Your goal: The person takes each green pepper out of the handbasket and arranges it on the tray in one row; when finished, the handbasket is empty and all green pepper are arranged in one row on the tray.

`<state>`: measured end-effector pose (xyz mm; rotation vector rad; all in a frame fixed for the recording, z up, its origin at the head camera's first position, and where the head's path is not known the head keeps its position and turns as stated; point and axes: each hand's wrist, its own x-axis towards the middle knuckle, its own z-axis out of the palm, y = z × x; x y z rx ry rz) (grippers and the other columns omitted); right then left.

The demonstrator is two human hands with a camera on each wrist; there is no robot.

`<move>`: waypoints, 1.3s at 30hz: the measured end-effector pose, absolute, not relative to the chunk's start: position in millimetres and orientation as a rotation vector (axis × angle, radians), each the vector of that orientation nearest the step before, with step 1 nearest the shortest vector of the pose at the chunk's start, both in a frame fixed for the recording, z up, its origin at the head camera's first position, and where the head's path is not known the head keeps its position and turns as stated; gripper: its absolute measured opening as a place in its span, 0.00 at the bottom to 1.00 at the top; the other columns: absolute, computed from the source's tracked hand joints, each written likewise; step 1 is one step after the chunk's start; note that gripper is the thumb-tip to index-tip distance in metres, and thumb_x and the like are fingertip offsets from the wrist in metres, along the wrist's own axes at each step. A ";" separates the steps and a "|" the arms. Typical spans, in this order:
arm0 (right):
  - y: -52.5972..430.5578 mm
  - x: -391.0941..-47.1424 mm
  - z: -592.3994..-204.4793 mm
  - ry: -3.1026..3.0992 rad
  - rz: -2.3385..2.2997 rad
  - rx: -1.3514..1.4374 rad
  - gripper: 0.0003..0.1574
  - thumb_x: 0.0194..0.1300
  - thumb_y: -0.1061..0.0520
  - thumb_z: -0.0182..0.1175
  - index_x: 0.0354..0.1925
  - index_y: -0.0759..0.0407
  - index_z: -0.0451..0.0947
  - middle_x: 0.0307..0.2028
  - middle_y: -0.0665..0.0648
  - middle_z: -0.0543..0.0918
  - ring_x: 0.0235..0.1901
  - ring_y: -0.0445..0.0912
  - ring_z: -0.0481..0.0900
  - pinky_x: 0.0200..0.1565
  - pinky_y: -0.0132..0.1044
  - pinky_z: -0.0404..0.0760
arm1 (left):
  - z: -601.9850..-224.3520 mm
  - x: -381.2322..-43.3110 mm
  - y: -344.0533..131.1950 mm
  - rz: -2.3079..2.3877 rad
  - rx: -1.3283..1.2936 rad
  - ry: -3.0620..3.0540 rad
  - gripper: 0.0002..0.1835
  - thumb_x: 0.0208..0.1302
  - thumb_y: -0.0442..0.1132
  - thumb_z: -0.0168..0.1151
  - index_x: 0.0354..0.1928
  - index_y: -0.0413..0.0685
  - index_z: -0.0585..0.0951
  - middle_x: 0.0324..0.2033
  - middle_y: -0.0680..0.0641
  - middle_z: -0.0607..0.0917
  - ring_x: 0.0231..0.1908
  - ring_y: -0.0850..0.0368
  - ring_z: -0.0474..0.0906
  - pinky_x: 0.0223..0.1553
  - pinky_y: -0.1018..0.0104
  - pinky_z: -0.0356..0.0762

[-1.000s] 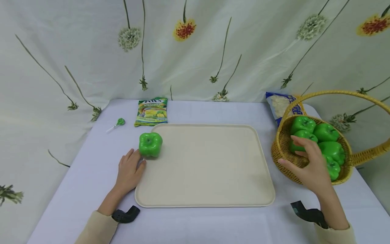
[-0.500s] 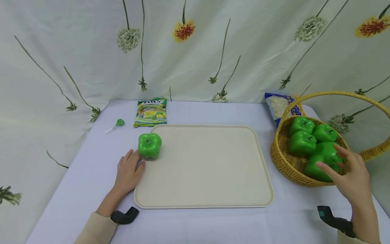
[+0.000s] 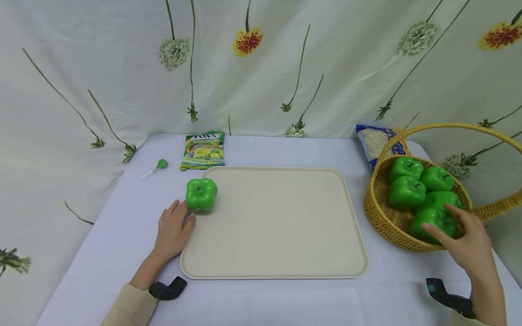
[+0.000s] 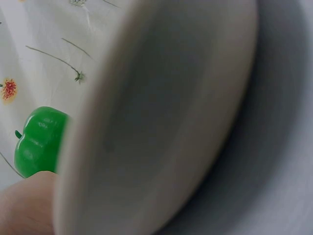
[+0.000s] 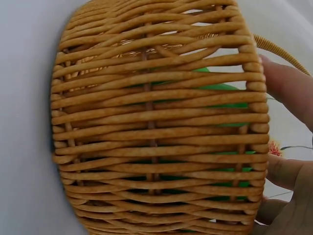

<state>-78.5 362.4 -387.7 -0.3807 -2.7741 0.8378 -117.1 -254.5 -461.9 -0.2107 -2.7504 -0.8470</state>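
Your head camera looks forward and down from the near side of the bench, far enough back for the whole tray. Your left wrist camera sits almost against the tray's blurred edge, sharing the leftmost green bell pepper with the head view. Your right wrist camera closely faces the wicker basket. Both wrist pictures lie sideways; all three views share the floral cloth beyond.

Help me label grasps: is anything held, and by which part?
The left hand holds nothing. The right hand is at a green pepper in the basket; whether it grips it is unclear.
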 end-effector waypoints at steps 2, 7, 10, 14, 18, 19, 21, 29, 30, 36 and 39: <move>360.5 -77.6 -386.8 -2.780 0.872 -0.369 0.52 0.64 0.46 0.64 0.73 0.70 0.52 0.63 0.82 0.59 0.57 0.73 0.59 0.52 0.71 0.62 | -462.0 -117.2 -254.4 -0.847 -0.212 -2.750 0.24 0.69 0.33 0.49 0.66 0.36 0.68 0.64 0.31 0.71 0.69 0.25 0.53 0.64 0.22 0.41; 360.3 -76.2 -388.2 -2.794 0.849 -0.340 0.51 0.64 0.48 0.65 0.71 0.73 0.53 0.61 0.84 0.57 0.56 0.74 0.59 0.50 0.71 0.62 | -461.8 -117.0 -254.2 -0.845 -0.216 -2.747 0.24 0.69 0.33 0.49 0.66 0.36 0.68 0.64 0.31 0.72 0.69 0.24 0.53 0.64 0.22 0.41; 360.0 -75.3 -389.0 -2.802 0.841 -0.332 0.51 0.64 0.50 0.65 0.71 0.75 0.53 0.61 0.85 0.56 0.57 0.77 0.58 0.51 0.73 0.62 | -461.4 -116.6 -254.2 -0.848 -0.211 -2.751 0.24 0.69 0.33 0.49 0.66 0.36 0.68 0.64 0.31 0.71 0.69 0.25 0.53 0.64 0.22 0.41; 359.6 -74.5 -390.2 -2.795 0.837 -0.318 0.50 0.63 0.50 0.66 0.70 0.75 0.55 0.61 0.85 0.56 0.57 0.78 0.58 0.51 0.73 0.62 | -461.2 -116.4 -254.3 -0.850 -0.205 -2.757 0.24 0.69 0.33 0.49 0.66 0.36 0.68 0.64 0.31 0.71 0.69 0.25 0.52 0.65 0.22 0.40; 359.9 -74.7 -391.9 -2.786 0.829 -0.315 0.50 0.63 0.49 0.66 0.69 0.75 0.56 0.60 0.85 0.57 0.56 0.77 0.59 0.50 0.71 0.62 | -461.1 -116.3 -254.5 -0.845 -0.204 -2.758 0.24 0.69 0.33 0.49 0.66 0.36 0.68 0.64 0.31 0.71 0.69 0.25 0.52 0.65 0.22 0.40; 359.9 -74.8 -392.3 -2.785 0.828 -0.318 0.50 0.63 0.49 0.66 0.69 0.75 0.56 0.60 0.85 0.58 0.56 0.77 0.59 0.50 0.71 0.62 | -461.2 -116.3 -254.5 -0.842 -0.204 -2.758 0.24 0.70 0.33 0.49 0.66 0.36 0.68 0.64 0.31 0.71 0.69 0.25 0.52 0.65 0.22 0.40; 359.6 -74.9 -392.8 -2.780 0.824 -0.327 0.49 0.63 0.49 0.66 0.69 0.75 0.57 0.60 0.84 0.58 0.56 0.77 0.59 0.49 0.71 0.62 | -461.3 -116.3 -254.5 -0.841 -0.206 -2.755 0.24 0.69 0.33 0.49 0.66 0.36 0.68 0.64 0.31 0.71 0.69 0.25 0.53 0.65 0.22 0.40; 355.4 -76.4 -390.9 -2.742 0.821 -0.391 0.49 0.61 0.49 0.67 0.69 0.73 0.58 0.61 0.83 0.59 0.57 0.76 0.60 0.51 0.71 0.63 | -461.4 -115.8 -254.7 -0.840 -0.217 -2.744 0.23 0.69 0.33 0.49 0.65 0.36 0.69 0.64 0.31 0.72 0.69 0.25 0.53 0.64 0.22 0.41; 355.2 -76.9 -390.3 -2.737 0.824 -0.407 0.49 0.61 0.49 0.67 0.69 0.73 0.58 0.61 0.83 0.59 0.57 0.76 0.60 0.51 0.71 0.63 | -461.1 -115.8 -254.6 -0.841 -0.218 -2.743 0.23 0.69 0.33 0.49 0.65 0.36 0.69 0.64 0.31 0.72 0.69 0.25 0.53 0.64 0.22 0.41; 360.2 -81.8 -389.0 -2.665 0.799 -0.365 0.48 0.58 0.50 0.70 0.71 0.64 0.62 0.59 0.78 0.62 0.50 0.66 0.62 0.44 0.54 0.65 | -461.1 -116.5 -254.3 -0.843 -0.218 -2.743 0.22 0.69 0.33 0.49 0.64 0.35 0.70 0.63 0.31 0.72 0.69 0.24 0.54 0.64 0.21 0.42; 345.8 -79.6 -368.8 -2.630 0.791 -0.331 0.47 0.57 0.55 0.71 0.68 0.70 0.63 0.58 0.78 0.63 0.48 0.64 0.62 0.42 0.50 0.63 | -462.0 -117.3 -254.5 -0.838 -0.220 -2.742 0.22 0.69 0.33 0.49 0.64 0.35 0.70 0.63 0.31 0.72 0.69 0.25 0.54 0.64 0.22 0.42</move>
